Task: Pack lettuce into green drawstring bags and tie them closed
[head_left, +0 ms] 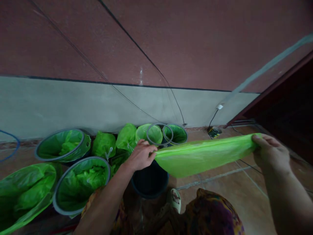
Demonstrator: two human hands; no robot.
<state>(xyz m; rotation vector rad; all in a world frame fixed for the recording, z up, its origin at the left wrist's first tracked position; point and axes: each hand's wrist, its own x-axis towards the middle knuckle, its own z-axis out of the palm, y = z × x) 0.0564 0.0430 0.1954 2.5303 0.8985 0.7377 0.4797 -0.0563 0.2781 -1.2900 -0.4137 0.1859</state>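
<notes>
A bright green plastic bag (202, 160) is stretched out flat between my two hands, its upper edge pulled taut. My left hand (140, 155) pinches one end of that edge, while my right hand (271, 153) grips the other end farther right. Under my left hand stands a dark bucket (149, 182) with no liner visible over its rim. Behind the bag, a loose grey ring (156, 134) rests across the tops of two green-lined bins by the wall.
Green-lined bins (81, 182) with grey rims stand at left, beside tied green bags (104, 145). A cable (146, 55) hangs along the wall. At right on the floor is a small dark object with a cord (214, 132). A shoe (174, 199) shows below.
</notes>
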